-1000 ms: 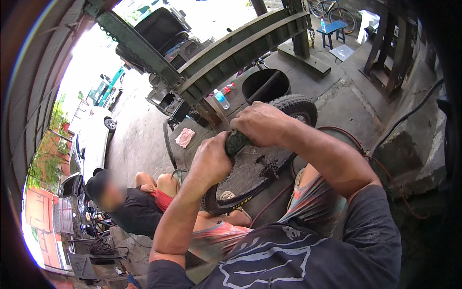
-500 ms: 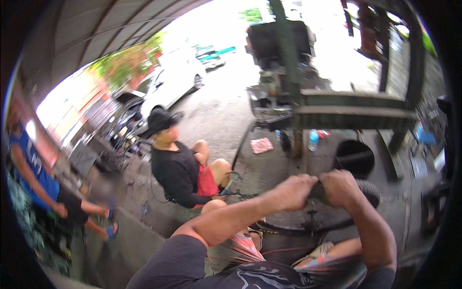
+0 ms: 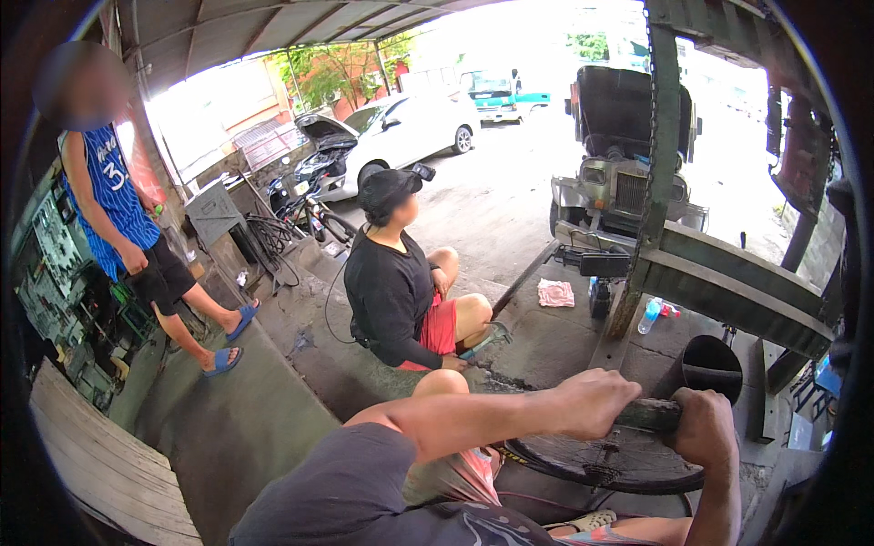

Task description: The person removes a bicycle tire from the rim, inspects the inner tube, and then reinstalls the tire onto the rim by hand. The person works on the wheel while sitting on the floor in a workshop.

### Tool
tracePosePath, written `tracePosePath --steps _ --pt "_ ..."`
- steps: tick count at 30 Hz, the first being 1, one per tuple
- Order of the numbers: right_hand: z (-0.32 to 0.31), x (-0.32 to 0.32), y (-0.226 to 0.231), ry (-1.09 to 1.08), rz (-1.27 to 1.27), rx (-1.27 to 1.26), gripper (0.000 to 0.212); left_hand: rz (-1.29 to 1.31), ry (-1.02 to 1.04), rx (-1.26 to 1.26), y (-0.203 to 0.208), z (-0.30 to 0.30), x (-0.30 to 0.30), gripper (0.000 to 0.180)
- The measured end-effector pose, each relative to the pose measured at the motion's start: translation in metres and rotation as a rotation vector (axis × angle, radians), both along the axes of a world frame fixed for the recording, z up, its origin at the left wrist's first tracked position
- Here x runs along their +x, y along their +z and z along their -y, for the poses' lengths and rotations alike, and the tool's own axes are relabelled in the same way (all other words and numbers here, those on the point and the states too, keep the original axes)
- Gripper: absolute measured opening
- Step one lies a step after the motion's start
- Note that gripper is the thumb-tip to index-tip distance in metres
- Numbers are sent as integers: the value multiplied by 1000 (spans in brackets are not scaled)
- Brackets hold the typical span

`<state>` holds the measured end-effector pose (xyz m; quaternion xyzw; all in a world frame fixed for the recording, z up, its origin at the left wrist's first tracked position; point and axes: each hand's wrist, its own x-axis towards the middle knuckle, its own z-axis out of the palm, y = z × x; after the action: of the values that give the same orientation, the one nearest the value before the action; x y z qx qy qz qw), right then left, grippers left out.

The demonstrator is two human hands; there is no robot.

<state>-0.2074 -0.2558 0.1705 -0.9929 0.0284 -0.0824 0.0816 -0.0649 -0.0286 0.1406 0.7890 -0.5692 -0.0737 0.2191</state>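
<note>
One roof [image 3: 259, 27] overhangs grey floor [image 3: 214, 432]; hands [image 3: 596, 403] grip tyre [image 3: 648, 415].

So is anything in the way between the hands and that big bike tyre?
No, nothing visible. The bare left hand and right hand are both already closed on the black tyre, and the stretch of it between them is uncovered.

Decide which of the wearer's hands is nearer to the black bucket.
Right. The right hand is just below the bucket in the picture; the left hand is farther off, to the bucket's lower left.
</note>
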Motion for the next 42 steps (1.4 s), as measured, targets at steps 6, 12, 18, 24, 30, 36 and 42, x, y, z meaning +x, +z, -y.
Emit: tracePosePath --steps 6,12,18,24,30,36,42 --pt "-4 -8 -16 96 317 -5 48 4 -65 104 0 35 -2 32" --pt "0 7 -29 34 -32 17 33 79 -9 -245 -40 24 -19 47" --pt "5 9 -28 51 2 18 28 -20 185 8 -44 -9 -7 48" --pt "13 -4 -21 18 22 59 38 -24 126 -27 -29 -2 -9 41" --pt "-18 -23 -56 -242 510 -73 77 0 248 112 -18 25 -3 38" --pt "-116 -27 -162 -463 637 1625 52 -54 286 163 -3 59 -22 48" --pt "-137 0 -147 -269 694 2158 50 -22 262 171 4 57 -18 48"
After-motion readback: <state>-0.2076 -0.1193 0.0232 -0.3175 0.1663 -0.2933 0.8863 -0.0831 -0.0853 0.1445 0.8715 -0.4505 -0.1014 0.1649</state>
